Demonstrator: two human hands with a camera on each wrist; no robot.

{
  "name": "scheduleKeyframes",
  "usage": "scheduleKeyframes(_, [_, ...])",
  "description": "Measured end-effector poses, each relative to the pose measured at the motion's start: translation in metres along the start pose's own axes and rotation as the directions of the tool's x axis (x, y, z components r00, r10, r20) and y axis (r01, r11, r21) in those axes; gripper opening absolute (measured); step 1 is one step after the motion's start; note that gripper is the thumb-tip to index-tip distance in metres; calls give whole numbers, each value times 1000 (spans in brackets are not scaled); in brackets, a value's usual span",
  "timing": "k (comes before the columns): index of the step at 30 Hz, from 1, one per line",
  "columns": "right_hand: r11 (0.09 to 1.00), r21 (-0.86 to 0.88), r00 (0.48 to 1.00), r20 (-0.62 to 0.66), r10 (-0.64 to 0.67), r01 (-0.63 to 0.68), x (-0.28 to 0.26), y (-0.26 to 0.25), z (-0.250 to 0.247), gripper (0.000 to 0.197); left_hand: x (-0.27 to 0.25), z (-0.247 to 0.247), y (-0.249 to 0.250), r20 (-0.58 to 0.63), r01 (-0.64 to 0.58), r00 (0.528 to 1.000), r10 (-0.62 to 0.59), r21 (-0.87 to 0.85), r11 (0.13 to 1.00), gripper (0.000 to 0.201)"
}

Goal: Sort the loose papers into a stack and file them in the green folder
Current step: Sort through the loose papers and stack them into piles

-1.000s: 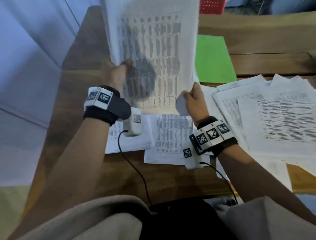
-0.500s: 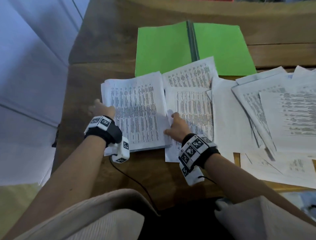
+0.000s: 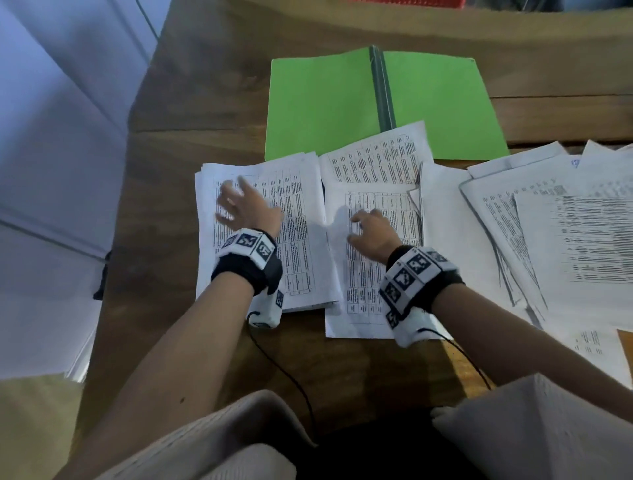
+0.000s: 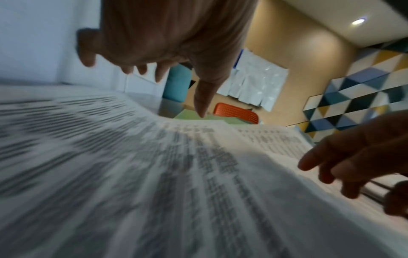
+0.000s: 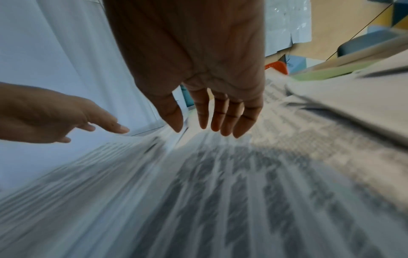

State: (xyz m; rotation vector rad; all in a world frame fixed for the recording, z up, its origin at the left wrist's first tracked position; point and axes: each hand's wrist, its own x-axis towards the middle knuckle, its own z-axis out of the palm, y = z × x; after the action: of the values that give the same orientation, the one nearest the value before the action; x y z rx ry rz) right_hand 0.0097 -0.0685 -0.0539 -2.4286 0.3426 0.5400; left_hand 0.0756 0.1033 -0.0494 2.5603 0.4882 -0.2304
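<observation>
A squared stack of printed papers (image 3: 301,219) lies flat on the wooden table (image 3: 191,144), near its left side. My left hand (image 3: 239,202) hovers over the stack with fingers spread and holds nothing; the left wrist view shows those fingers (image 4: 159,73) above the page. My right hand (image 3: 368,226) is over a loose printed sheet (image 3: 373,274) just right of the stack, fingers (image 5: 220,118) straight and empty. The green folder (image 3: 325,102) lies open beyond the papers, its dark spine (image 3: 383,89) in the middle.
Several more loose sheets (image 3: 555,240) overlap across the right half of the table, some reaching its near edge. A red basket (image 3: 407,2) shows at the far edge. The left table edge (image 3: 116,240) drops off beside a pale wall.
One second ago both hands held the stack upright above the table. It was then laid flat, and both hands have let go and moved onto the paper tops.
</observation>
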Motion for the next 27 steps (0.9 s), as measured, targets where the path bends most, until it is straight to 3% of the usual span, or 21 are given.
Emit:
scheduleKeyframes(3, [998, -51, 995, -90, 39, -44, 15, 19, -30, 52, -2, 11, 40, 72, -248, 967, 246, 19, 969, 50])
scheduleKeyframes(6, [982, -144, 985, -140, 101, -122, 23, 41, -50, 58, -4, 29, 67, 215, -404, 903, 373, 126, 906, 51])
scheduleKeyframes(9, [970, -194, 987, -94, 131, -147, 23, 65, -56, 63, -6, 50, 78, 314, -404, 899, 307, 321, 856, 64])
scheduleKeyframes(13, [965, -252, 996, -59, 60, -73, 23, 86, -57, 55, -7, 67, 83, 272, -327, 935, 226, 422, 846, 87])
scheduleKeyframes(16, [978, -204, 999, -24, 37, -41, 34, 89, -66, 48, -8, 74, 88, 249, -262, 952, 175, 377, 888, 73])
scheduleKeyframes(18, [990, -138, 999, -13, 30, -32, 46, 88, -74, 44, -8, 78, 91, 261, -252, 949, 175, 299, 920, 59])
scheduleKeyframes(21, [998, -40, 996, -74, 53, -56, 66, 87, -88, 55, -7, 81, 97, 276, -214, 934, 225, -72, 974, 49])
scheduleKeyframes(24, [992, 73, 976, -188, 111, -99, 82, 89, -106, 75, -8, 74, 105, 195, -150, 950, 242, -392, 908, 48])
scheduleKeyframes(27, [977, 191, 978, -167, 122, -89, 95, 91, -123, 102, -7, 58, 118, 65, -207, 957, 284, -534, 820, 30])
